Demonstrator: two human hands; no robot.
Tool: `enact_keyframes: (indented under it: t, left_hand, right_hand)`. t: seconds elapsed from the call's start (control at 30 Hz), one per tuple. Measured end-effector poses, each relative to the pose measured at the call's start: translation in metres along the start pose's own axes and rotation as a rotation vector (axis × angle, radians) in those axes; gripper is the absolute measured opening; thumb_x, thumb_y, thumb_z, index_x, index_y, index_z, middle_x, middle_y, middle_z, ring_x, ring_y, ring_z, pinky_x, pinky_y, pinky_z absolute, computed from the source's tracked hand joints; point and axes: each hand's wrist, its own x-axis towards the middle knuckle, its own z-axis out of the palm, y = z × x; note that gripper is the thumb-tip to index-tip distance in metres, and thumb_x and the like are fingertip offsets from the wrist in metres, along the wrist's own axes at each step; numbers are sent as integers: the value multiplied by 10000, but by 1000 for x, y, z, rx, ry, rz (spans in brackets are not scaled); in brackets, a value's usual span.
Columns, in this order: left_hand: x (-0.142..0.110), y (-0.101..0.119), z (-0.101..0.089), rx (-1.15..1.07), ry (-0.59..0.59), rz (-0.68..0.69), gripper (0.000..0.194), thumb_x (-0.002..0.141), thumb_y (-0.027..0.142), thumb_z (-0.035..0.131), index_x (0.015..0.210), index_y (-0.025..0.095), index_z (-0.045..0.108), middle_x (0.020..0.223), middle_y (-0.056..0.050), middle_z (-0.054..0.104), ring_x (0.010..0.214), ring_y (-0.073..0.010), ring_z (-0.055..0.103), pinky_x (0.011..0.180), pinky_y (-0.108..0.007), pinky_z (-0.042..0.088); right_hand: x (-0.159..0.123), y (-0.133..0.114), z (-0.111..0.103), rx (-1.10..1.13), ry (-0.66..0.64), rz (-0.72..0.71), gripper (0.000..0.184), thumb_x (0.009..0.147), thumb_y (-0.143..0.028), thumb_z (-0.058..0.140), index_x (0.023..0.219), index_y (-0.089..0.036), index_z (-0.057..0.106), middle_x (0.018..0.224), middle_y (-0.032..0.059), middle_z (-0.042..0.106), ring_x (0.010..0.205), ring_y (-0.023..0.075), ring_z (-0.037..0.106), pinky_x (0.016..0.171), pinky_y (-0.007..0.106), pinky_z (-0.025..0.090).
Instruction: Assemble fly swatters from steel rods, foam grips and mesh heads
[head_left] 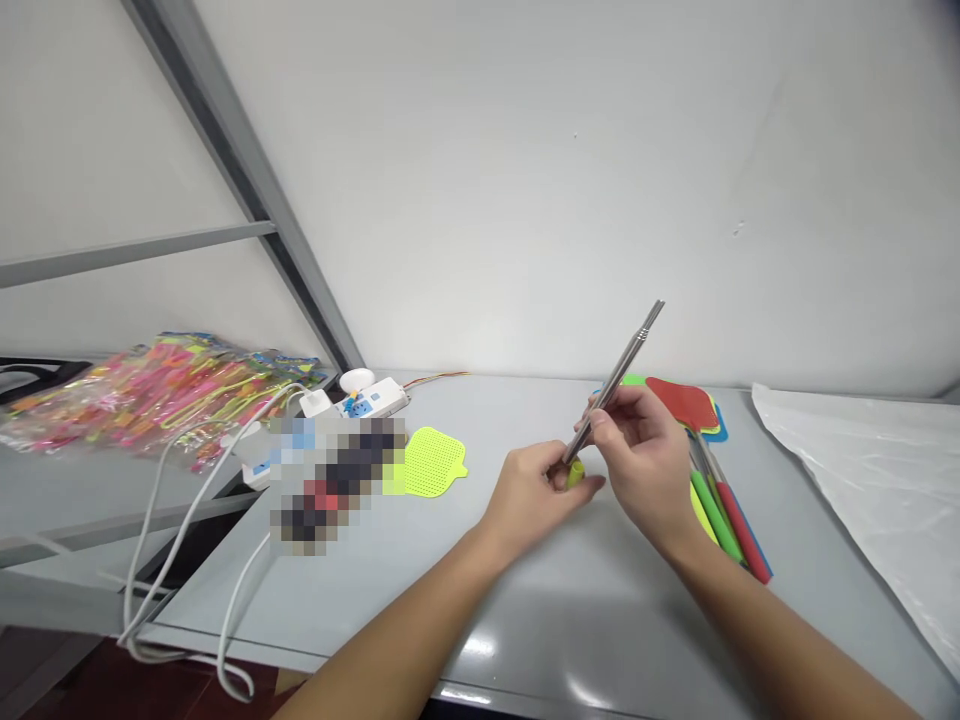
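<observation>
A thin telescopic metal rod (622, 372) with a yellow-green handle end (575, 472) slants up and to the right over the grey table (420, 580). My left hand (536, 492) is closed around the handle end. My right hand (641, 450) pinches the rod just above it. Behind my right hand lie assembled fly swatters (712, 470) with red, green and blue heads and handles. A loose yellow-green swatter head (431, 462) lies flat to the left of my hands.
A white power strip (371, 398) with white cables (180, 520) sits at the back left. A bag of bright pink and yellow items (150, 390) lies on the left shelf. A clear plastic sheet (870, 470) covers the right side. A pixelated patch hides something near the loose head.
</observation>
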Motion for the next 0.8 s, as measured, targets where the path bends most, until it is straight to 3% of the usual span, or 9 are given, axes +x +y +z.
enact_keyframes:
  t: [0.1,0.3,0.47,0.6,0.67,0.8]
  left_hand:
    - [1,-2,-2,42,27,18,389,773,314,662,567,194,354,546,75,371,534,-79,351,532,-225,291]
    - [2,-7,-2,64,32,26,318,779,296,652,585,189,426,552,73,404,541,-85,368,534,-224,305]
    - [3,-11,-1,71,45,51,334,777,275,639,577,188,387,550,74,369,545,-84,344,527,-224,278]
    - [4,-13,-1,65,44,63,355,791,270,619,580,189,345,560,71,364,557,-85,330,532,-223,278]
    - [4,-14,-1,61,39,70,351,801,281,614,587,190,351,567,70,365,560,-86,331,533,-225,277]
    - [3,-13,1,46,10,70,320,829,311,606,607,186,411,585,62,394,566,-91,359,536,-232,282]
  right_hand:
    - [-2,1,0,-9,-6,-59,71,828,-217,599,887,-205,562,818,5,608,738,141,609,635,279,553]
    - [-1,4,-4,-92,-61,-129,117,800,-141,589,878,-223,561,851,-3,601,754,134,590,618,254,535]
    - [3,6,-8,-167,-229,-124,135,792,-110,570,846,-230,544,783,-22,560,699,127,562,605,256,525]
    - [7,4,-11,-245,-375,-179,159,781,-91,566,869,-220,539,841,-4,575,787,152,564,764,328,517]
    - [8,3,-11,-249,-408,-175,174,797,-105,569,930,-216,550,899,12,591,853,168,571,837,359,493]
    - [7,0,-10,-181,-373,-87,144,867,-218,585,1011,-219,574,966,29,616,864,165,585,816,337,489]
